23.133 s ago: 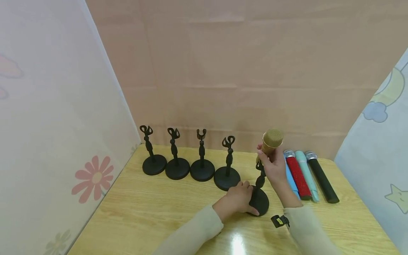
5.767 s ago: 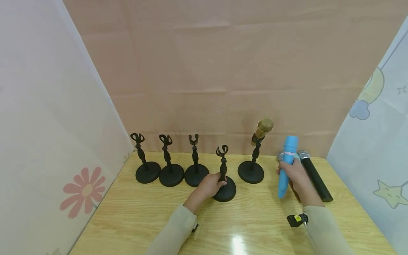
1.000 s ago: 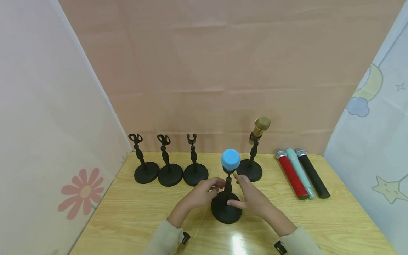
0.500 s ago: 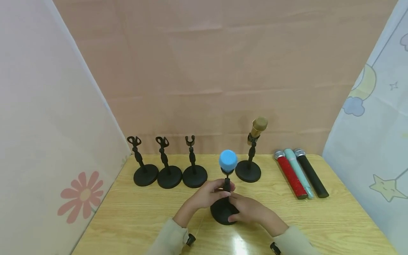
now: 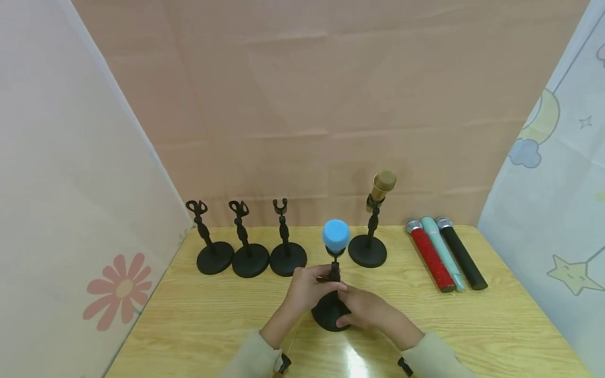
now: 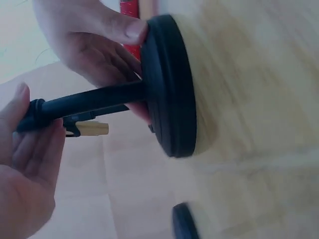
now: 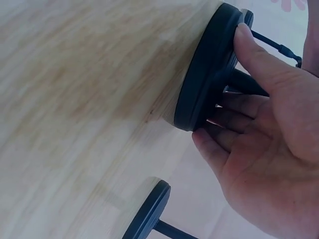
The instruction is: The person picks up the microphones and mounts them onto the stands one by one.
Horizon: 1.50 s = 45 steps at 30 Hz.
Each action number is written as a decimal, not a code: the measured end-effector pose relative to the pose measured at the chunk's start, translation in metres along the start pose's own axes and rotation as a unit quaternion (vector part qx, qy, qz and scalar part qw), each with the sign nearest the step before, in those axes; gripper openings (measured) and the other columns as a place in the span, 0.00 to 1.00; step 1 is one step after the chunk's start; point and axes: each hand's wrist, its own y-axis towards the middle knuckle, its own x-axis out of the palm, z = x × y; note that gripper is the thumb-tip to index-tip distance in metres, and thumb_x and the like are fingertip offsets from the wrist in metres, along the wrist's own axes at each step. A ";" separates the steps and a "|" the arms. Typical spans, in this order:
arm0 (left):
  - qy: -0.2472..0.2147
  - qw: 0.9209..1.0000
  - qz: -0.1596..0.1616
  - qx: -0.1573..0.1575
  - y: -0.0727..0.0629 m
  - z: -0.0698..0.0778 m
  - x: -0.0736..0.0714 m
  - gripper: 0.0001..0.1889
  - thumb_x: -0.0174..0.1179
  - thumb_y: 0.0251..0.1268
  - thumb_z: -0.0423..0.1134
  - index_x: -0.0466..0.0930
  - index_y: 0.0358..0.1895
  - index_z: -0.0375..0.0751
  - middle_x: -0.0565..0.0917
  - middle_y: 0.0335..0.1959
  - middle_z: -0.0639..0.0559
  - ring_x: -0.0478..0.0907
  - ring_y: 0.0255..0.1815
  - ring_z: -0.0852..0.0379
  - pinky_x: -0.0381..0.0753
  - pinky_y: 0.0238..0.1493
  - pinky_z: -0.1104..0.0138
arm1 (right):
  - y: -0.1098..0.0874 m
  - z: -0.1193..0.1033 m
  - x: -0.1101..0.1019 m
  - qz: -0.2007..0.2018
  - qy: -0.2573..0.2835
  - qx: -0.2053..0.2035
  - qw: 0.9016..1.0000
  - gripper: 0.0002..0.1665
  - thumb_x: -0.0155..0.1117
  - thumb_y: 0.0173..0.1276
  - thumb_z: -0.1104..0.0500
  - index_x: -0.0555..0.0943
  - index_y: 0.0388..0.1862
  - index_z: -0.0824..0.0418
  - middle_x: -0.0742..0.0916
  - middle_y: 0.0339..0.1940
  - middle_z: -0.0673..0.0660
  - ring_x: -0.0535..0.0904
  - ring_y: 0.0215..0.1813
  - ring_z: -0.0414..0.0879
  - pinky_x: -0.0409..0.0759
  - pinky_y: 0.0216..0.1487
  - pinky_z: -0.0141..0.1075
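Observation:
A blue microphone (image 5: 336, 235) sits in the clip of a black microphone stand (image 5: 326, 313) at the middle of the table, its round head facing me. My left hand (image 5: 307, 288) grips the upper part of the stand's pole, thumb in front. My right hand (image 5: 371, 311) holds the round base from the right; in the right wrist view its thumb (image 7: 244, 35) lies on the top of the base and the other fingers reach around the edge near the pole. In the left wrist view the stand's base (image 6: 172, 89) is close to the tabletop; whether it touches is unclear.
Three stands with bare clips, the nearest one (image 5: 288, 258) among them, line up at the back left. A gold microphone (image 5: 383, 184) rests in another stand (image 5: 367, 251) behind. Red (image 5: 432, 258), mint (image 5: 443, 252) and black (image 5: 462, 254) microphones lie at the right.
The gold microphone's stand went to the back row earlier. The blue microphone went from the right hand into this stand's clip. Within the last second, both hands closed onto the stand.

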 end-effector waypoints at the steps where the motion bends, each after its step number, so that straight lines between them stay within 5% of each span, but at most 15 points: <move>1: 0.016 1.000 0.011 -0.010 0.001 0.002 0.002 0.18 0.77 0.53 0.48 0.87 0.45 0.43 0.89 0.40 0.56 0.86 0.42 0.63 0.83 0.43 0.74 | 0.000 0.001 0.000 0.001 0.002 0.001 1.000 0.44 0.75 0.62 0.45 0.73 0.68 0.70 0.76 0.70 0.68 0.77 0.66 0.59 0.79 0.62 0.50; 5: 0.017 0.999 -0.005 -0.038 0.006 0.003 0.005 0.26 0.79 0.51 0.52 0.76 0.44 0.44 0.77 0.39 0.57 0.78 0.43 0.61 0.82 0.46 0.70 | -0.002 0.003 0.001 0.009 0.025 -0.010 1.000 0.48 0.75 0.63 0.47 0.67 0.74 0.68 0.74 0.72 0.67 0.77 0.66 0.60 0.78 0.62 0.52; 7: -0.033 0.998 -0.038 -0.031 0.006 -0.001 0.002 0.23 0.75 0.59 0.50 0.75 0.48 0.42 0.77 0.43 0.53 0.77 0.47 0.59 0.82 0.50 0.67 | -0.002 0.004 0.002 0.009 0.021 -0.018 1.000 0.46 0.74 0.64 0.47 0.68 0.74 0.68 0.73 0.73 0.66 0.77 0.67 0.59 0.78 0.63 0.51; 10: -0.134 0.986 -0.098 -0.004 0.005 -0.007 -0.004 0.16 0.63 0.73 0.41 0.76 0.57 0.37 0.82 0.52 0.44 0.79 0.56 0.53 0.80 0.59 0.64 | -0.001 0.005 0.003 0.003 0.002 -0.022 1.000 0.44 0.74 0.64 0.46 0.72 0.71 0.68 0.73 0.74 0.64 0.76 0.68 0.58 0.77 0.64 0.50; 13: -0.169 0.977 -0.131 0.023 0.004 -0.011 -0.009 0.14 0.59 0.76 0.35 0.79 0.59 0.36 0.83 0.56 0.40 0.80 0.60 0.51 0.80 0.60 0.63 | -0.001 0.004 0.003 -0.004 -0.014 -0.018 1.000 0.43 0.73 0.64 0.45 0.73 0.69 0.70 0.72 0.75 0.64 0.75 0.70 0.59 0.77 0.65 0.49; 20: -0.091 0.991 -0.082 0.050 0.009 -0.008 -0.008 0.12 0.65 0.71 0.40 0.84 0.53 0.42 0.85 0.52 0.49 0.81 0.56 0.56 0.82 0.55 0.65 | -0.002 0.003 0.001 -0.001 -0.018 -0.013 1.000 0.40 0.74 0.63 0.44 0.76 0.64 0.70 0.75 0.72 0.65 0.76 0.68 0.59 0.77 0.64 0.50; 31: -0.086 0.990 -0.069 0.086 0.017 0.005 -0.008 0.08 0.54 0.78 0.37 0.81 0.50 0.39 0.86 0.45 0.47 0.82 0.51 0.56 0.82 0.56 0.63 | -0.002 0.003 -0.001 0.000 -0.010 -0.007 1.000 0.44 0.74 0.64 0.45 0.72 0.70 0.70 0.71 0.76 0.66 0.74 0.70 0.60 0.76 0.65 0.51; 37: -0.077 0.992 -0.080 0.061 0.019 0.010 -0.013 0.11 0.55 0.78 0.40 0.81 0.52 0.39 0.86 0.48 0.48 0.83 0.54 0.55 0.80 0.59 0.62 | -0.001 0.005 0.001 0.005 -0.017 -0.013 1.000 0.44 0.73 0.64 0.45 0.73 0.69 0.71 0.72 0.75 0.67 0.74 0.70 0.61 0.77 0.65 0.51; 45: -0.025 0.992 -0.120 0.004 0.003 -0.009 -0.007 0.19 0.63 0.73 0.47 0.79 0.60 0.41 0.84 0.55 0.52 0.79 0.58 0.58 0.80 0.58 0.64 | -0.001 0.005 0.003 0.008 0.003 -0.029 1.000 0.47 0.73 0.65 0.45 0.67 0.75 0.68 0.74 0.73 0.65 0.75 0.69 0.59 0.77 0.64 0.51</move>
